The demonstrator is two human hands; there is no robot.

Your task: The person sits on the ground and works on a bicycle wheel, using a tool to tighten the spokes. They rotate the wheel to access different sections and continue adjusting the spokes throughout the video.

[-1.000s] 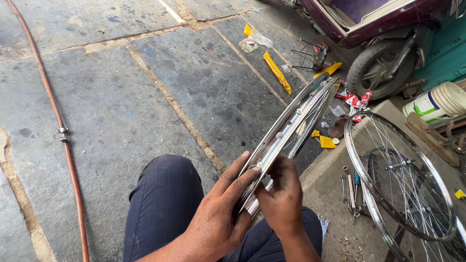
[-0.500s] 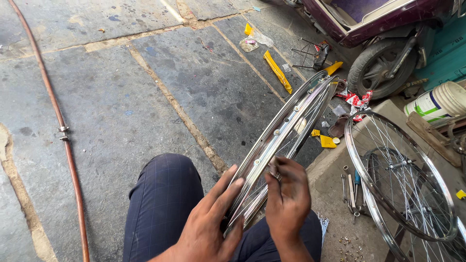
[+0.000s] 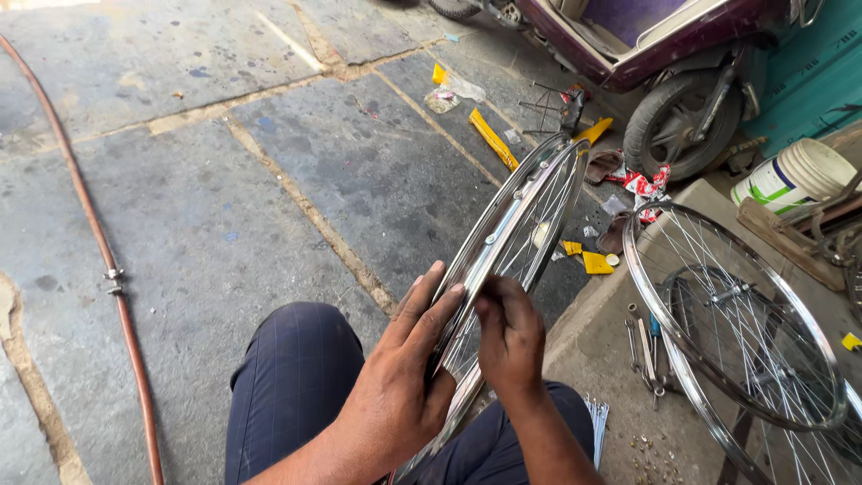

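Chrome wheel rim, upright over the lap, gripped at its near edge by the left hand, right hand fingertips now pinching inside the rim, shifted slightly upward, beside a spoke.

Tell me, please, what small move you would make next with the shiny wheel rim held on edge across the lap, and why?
Probably press the right hand fingertips inward at the rim channel. They are pinched there, perhaps on a small part too small to tell, while the left hand braces the rim from the side.
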